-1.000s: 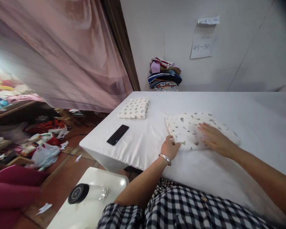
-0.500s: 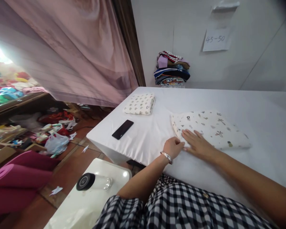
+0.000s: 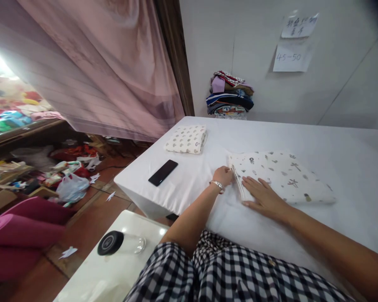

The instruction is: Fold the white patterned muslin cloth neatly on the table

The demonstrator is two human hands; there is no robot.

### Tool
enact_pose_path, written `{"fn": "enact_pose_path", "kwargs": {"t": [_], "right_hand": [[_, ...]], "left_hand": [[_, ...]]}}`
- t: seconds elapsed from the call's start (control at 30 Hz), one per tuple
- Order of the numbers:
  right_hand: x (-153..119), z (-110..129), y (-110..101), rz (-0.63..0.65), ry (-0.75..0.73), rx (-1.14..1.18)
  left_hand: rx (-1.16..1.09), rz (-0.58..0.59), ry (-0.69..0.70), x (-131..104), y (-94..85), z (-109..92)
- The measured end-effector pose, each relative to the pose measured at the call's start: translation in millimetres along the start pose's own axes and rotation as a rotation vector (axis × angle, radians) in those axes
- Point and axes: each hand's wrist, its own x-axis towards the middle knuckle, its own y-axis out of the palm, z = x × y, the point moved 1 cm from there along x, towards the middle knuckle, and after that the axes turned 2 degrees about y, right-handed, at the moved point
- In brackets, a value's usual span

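A folded white cloth with small printed figures (image 3: 283,176) lies on the white table (image 3: 334,142) in front of me. My right hand (image 3: 261,195) rests flat on its near left corner, fingers spread. My left hand (image 3: 223,175), with a silver bracelet at the wrist, pinches the cloth's left edge with curled fingers. A second folded patterned cloth (image 3: 186,139) sits at the table's far left, apart from both hands.
A black phone (image 3: 163,172) lies near the table's left corner. A stack of folded clothes (image 3: 229,96) stands against the wall under paper notes (image 3: 292,56). A white stool with a glass jar (image 3: 119,244) is at lower left. A pink curtain and floor clutter fill the left.
My right hand slid from the middle of the cloth to its near left corner. My left hand moved up along the cloth's left edge. The camera shifted slightly.
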Motion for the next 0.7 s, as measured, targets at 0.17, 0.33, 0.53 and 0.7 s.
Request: {"fn": "enact_pose_path", "kwargs": {"t": [0.17, 0.33, 0.53, 0.7], "right_hand": [[4, 8, 0, -0.036, 0.058, 0.018], [4, 16, 8, -0.145, 0.027, -0.058], [3, 17, 10, -0.163, -0.005, -0.083], [3, 18, 12, -0.183, -0.005, -0.103]], "left_hand": [[-0.073, -0.032, -0.1, 15, 4.4, -10], [-0.043, 0.012, -0.121, 23, 1.6, -20], [0.083, 0.073, -0.163, 38, -2.8, -31], [0.328, -0.016, 0.003, 45, -3.3, -30]]}}
